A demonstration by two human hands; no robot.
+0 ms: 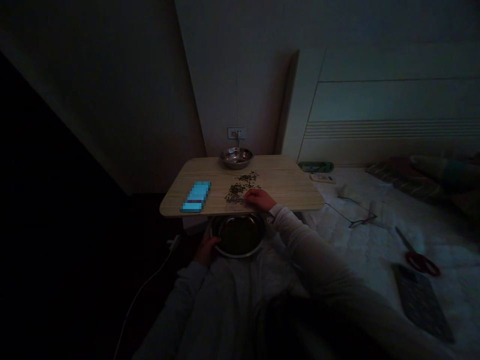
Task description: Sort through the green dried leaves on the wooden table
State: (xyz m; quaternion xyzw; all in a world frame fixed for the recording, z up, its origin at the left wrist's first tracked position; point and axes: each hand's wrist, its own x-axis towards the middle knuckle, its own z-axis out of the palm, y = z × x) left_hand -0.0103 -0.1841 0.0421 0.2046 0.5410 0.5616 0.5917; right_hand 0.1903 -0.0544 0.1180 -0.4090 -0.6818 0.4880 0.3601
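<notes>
A small wooden table (292, 192) stands beside a bed in a dim room. A scatter of small dark seeds or beans (242, 187) lies on its middle. My right hand (259, 199) rests on the tabletop at the near edge of the scatter, fingers curled down onto the seeds. Just below the table's front edge is a round metal bowl (237, 235) with dark contents. My left hand (205, 248) grips that bowl's left rim. A second, smaller metal bowl (236, 157) sits at the table's far edge.
A lit phone (196, 196) lies on the table's left part. A wall socket (236, 133) is behind the table. On the bed at right lie red-handled scissors (418, 257), a dark flat pad (422, 300), a remote (322, 178), cables and pillows. A white cable (150, 280) trails at left.
</notes>
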